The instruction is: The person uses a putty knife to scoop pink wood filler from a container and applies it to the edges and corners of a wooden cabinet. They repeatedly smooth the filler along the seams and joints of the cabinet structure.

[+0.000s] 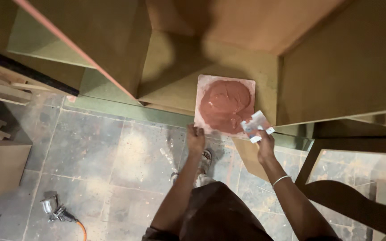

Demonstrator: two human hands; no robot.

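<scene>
Left hand [195,137] grips putty board [206,85]; nail gun [52,208] lies on floor [112,160].

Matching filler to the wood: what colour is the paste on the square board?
Reddish-brown paste, clearest in the head view.

Both arms are bare to the elbow. A thin silvery bangle [281,180] circles the right wrist. Below it, dark brown clothing [222,212] and a strapped sandal [206,157]
</scene>
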